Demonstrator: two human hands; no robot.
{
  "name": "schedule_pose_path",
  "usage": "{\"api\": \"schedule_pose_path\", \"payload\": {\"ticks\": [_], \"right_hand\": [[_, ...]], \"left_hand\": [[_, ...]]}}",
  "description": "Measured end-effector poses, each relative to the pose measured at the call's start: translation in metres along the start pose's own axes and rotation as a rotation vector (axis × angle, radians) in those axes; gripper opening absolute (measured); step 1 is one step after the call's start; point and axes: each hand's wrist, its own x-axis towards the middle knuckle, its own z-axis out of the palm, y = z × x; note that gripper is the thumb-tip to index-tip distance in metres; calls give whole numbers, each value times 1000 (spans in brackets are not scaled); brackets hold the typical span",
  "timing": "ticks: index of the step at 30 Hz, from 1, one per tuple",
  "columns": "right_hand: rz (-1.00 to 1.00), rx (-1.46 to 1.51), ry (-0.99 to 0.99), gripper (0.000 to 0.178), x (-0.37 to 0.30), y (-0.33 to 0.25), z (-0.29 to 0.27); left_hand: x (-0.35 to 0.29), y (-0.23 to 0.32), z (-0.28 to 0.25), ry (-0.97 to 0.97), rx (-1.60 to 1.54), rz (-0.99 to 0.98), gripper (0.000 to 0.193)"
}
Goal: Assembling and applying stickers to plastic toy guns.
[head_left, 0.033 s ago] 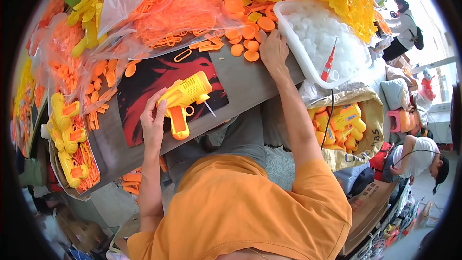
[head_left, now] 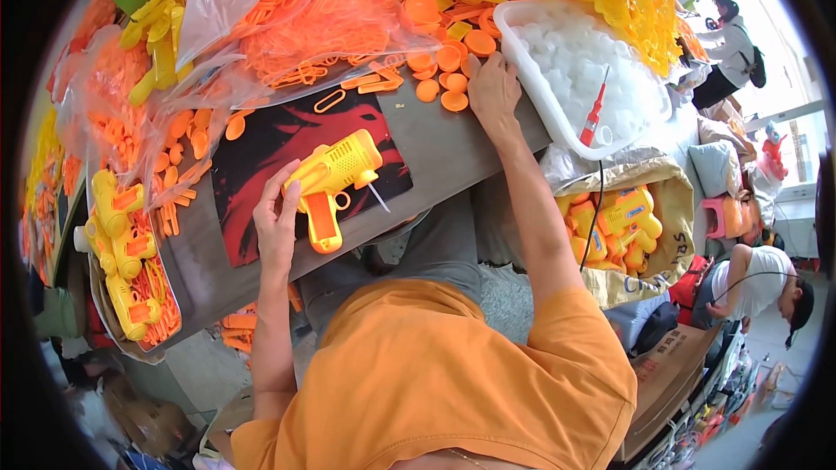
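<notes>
Toy gun (head_left: 342, 165) over table (head_left: 446, 150), cluttered floor (head_left: 759, 350)

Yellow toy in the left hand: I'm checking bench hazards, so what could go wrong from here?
The thin white rod jutting from the yellow toy might get knocked. The right hand could scatter nearby orange discs. The red tool, tip exposed, might prick someone reaching into the white tub.

Over the near edge of the surface (head_left: 193, 254), the yellow toy gun (head_left: 348, 163) appears marginally farther left. Toward the right edge, the right hand (head_left: 495, 94) registers likewise. Whether viewpoint movement accounts for this cannot be determined.
</notes>
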Motion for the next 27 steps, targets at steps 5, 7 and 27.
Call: {"api": "schedule_pose_path", "payload": {"ticks": [5,7,27], "right_hand": [[16,90,-35,40,-10,1,-13],[-2,136,-54,38,-23,4,-24],[78,226,-92,27,-68,39,-58]], "left_hand": [[-2,0,1,-2,7,-9,32],[-3,-1,1,-9,-12,-1,35],[-1,-3,4,30,-46,19,32]]}}
